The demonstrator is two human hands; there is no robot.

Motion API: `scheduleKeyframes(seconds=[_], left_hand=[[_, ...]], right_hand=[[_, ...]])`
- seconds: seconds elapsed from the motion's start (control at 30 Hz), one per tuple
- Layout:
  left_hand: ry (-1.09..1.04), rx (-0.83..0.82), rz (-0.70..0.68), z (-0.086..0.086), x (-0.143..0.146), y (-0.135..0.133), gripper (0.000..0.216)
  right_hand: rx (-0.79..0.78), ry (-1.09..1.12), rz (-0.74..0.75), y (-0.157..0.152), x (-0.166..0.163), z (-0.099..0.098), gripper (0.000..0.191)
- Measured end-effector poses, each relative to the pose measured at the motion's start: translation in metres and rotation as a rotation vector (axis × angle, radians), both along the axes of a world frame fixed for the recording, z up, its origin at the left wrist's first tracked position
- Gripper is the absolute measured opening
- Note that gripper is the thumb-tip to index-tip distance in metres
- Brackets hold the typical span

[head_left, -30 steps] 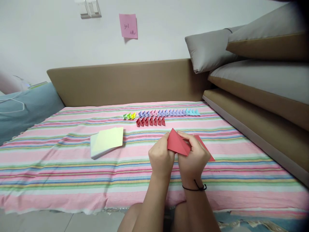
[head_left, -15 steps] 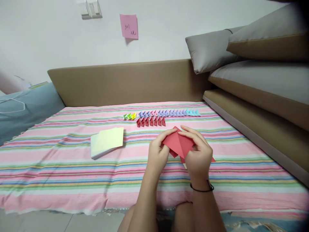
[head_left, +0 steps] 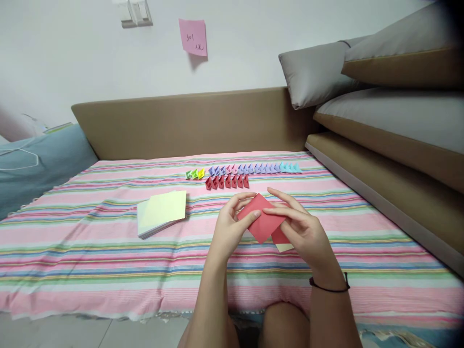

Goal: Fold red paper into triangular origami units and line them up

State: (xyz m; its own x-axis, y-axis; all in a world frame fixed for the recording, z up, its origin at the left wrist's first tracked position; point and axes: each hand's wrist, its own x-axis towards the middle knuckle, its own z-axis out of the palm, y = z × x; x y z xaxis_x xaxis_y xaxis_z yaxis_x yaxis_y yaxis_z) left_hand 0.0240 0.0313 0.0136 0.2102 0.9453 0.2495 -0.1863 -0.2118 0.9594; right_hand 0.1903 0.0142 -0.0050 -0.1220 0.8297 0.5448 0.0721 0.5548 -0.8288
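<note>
A folded square of red origami paper (head_left: 259,232) is held up in front of me, one corner pointing away. My left hand (head_left: 229,227) pinches its left side, thumb on top and fingers behind. On its right side, my right hand (head_left: 308,234) has fingertips on the top face near the left thumb, while its index finger sticks out above. Part of the right hand's grip is hidden beneath the paper. Under the right hand lie more red paper (head_left: 278,237) and a pale yellow sheet (head_left: 284,247) on the striped cloth (head_left: 203,275).
A stack of pale paper squares (head_left: 163,212) lies to the left. Farther back, several small red folded pieces (head_left: 227,181) form a row, with several purple, pink and blue ones (head_left: 253,168) behind. Three green and yellow pieces (head_left: 195,174) sit beside them. Cushions (head_left: 391,116) are piled at right.
The red paper has gone from a creased, partly opened shape to a flat square and shifted slightly left. My right hand has turned, its fingers now stretched across the paper.
</note>
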Motion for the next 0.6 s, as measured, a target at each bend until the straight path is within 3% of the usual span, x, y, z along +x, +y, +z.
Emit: scheduleKeyframes(seconds=[0.17, 0.33, 0.6], left_hand=[[0.113, 0.007, 0.070, -0.005, 0.002, 0.003, 0.040], [0.192, 0.018, 0.031, -0.009, 0.004, 0.004, 0.036], [0.264, 0.099, 0.199, -0.005, 0.010, 0.003, 0.015]], right_hand=[[-0.147, 0.137, -0.036, 0.000, 0.005, -0.001, 0.022], [-0.377, 0.205, -0.114, 0.007, -0.009, -0.002, 0.024], [-0.341, 0.292, -0.206, 0.011, -0.021, -0.002, 0.020]])
